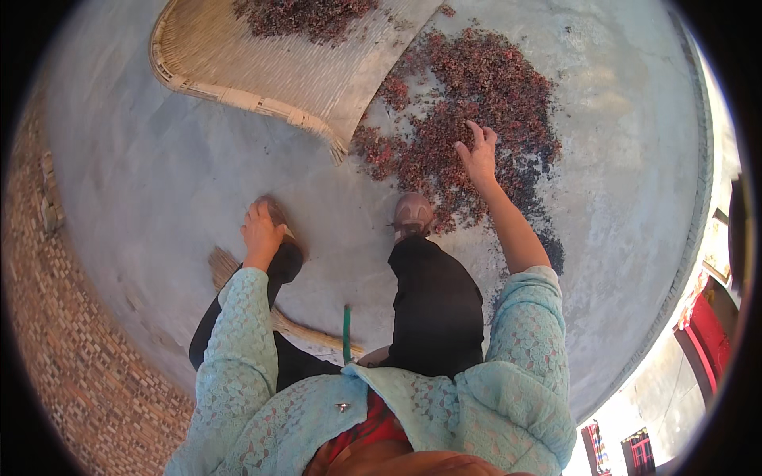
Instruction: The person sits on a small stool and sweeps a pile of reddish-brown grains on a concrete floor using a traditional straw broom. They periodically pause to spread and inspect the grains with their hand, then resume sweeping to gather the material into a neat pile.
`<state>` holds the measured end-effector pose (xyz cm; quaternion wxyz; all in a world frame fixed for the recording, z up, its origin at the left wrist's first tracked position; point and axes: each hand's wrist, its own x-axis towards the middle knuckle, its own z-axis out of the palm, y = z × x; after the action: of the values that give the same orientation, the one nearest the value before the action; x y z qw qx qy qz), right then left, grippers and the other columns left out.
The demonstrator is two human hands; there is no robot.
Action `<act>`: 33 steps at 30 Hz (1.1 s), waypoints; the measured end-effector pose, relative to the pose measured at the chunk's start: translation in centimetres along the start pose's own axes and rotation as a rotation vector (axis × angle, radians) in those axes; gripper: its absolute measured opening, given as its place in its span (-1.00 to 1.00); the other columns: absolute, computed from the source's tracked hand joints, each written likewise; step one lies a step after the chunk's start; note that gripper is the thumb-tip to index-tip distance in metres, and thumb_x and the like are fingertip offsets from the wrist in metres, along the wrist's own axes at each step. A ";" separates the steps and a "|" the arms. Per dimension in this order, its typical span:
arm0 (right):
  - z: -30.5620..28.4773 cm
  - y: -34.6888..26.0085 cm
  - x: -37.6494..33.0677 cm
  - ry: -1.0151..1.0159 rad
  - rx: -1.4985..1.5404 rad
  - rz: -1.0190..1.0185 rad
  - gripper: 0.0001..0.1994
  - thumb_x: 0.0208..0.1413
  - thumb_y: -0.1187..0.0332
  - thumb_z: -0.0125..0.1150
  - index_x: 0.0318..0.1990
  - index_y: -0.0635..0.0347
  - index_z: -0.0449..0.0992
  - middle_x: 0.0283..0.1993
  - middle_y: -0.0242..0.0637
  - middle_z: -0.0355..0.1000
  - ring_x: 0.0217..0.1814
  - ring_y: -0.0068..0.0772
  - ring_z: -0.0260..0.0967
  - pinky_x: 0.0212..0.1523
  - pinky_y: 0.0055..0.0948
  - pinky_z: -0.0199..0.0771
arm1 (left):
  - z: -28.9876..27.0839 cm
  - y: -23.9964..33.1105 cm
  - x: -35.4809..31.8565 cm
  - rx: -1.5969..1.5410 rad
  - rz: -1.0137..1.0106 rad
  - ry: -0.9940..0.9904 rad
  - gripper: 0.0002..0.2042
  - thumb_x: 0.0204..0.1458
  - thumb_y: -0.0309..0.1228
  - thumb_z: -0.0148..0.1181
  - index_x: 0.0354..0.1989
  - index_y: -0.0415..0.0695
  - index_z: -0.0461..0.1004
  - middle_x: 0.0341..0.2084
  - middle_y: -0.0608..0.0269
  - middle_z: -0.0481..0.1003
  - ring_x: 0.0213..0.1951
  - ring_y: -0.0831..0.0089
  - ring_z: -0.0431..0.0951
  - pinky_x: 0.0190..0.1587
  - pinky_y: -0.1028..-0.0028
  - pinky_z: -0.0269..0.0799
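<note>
My right hand (479, 155) hovers at or just above a spread pile of dried reddish-brown husks (496, 83) that look like Sichuan peppercorns. Its fingers are apart and slightly bent, with nothing visible in them. Small black grains (530, 186) lie along the pile's right and near side. My left hand (262, 236) is off to the left, over my left shoe (275, 210), its fingers loosely bent and the thumb apart; I see nothing held. Beyond it lies a woven winnowing basket (238, 75) with a heap of the same husks (313, 16) at its far part.
A straw broom (305, 329) lies on the concrete floor (143, 198) by my legs, partly hidden. A thin green strip (347, 333) stands out near my lap. My right shoe (413, 213) touches the pile's near edge. Brick paving (87, 373) borders the left side.
</note>
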<state>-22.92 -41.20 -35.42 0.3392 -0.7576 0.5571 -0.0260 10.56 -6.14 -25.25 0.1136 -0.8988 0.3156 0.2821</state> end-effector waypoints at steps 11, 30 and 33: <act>-10.9 11.2 5.5 0.235 0.388 0.791 -0.19 0.00 -0.21 0.22 0.37 -0.15 0.11 0.43 -0.18 -0.08 0.37 0.02 0.05 -0.06 0.21 0.46 | 6.2 7.8 9.7 -0.225 -0.447 -0.432 0.55 -0.58 0.02 0.64 0.40 0.02 -0.68 0.39 -0.15 -0.67 0.41 -0.12 -0.64 0.13 -0.55 -0.42; -1.1 -1.8 12.5 0.315 -0.238 0.205 -0.44 0.13 -0.10 0.13 0.15 0.06 0.36 0.24 0.14 0.04 0.26 0.23 0.00 0.19 0.15 0.12 | 9.0 7.5 11.7 -0.209 -0.599 -0.501 0.70 -0.73 0.03 0.67 0.29 -0.07 -0.88 0.31 -0.18 -0.86 0.36 -0.11 -0.82 0.12 -0.53 -0.56; -6.2 3.8 17.9 0.539 -0.306 0.301 -0.42 0.01 -0.21 0.22 -0.04 0.08 0.43 0.16 0.02 0.10 0.18 0.13 0.12 0.13 0.11 0.22 | 9.6 7.4 11.4 -0.247 -0.536 -0.473 0.69 -0.74 0.04 0.67 0.32 -0.12 -0.82 0.31 -0.27 -0.82 0.34 -0.20 -0.81 0.10 -0.53 -0.60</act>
<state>-21.89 -60.26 -38.78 0.0625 -0.6751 0.7295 -0.0909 9.04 -13.92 -39.93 0.1440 -0.8665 -0.0024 0.4780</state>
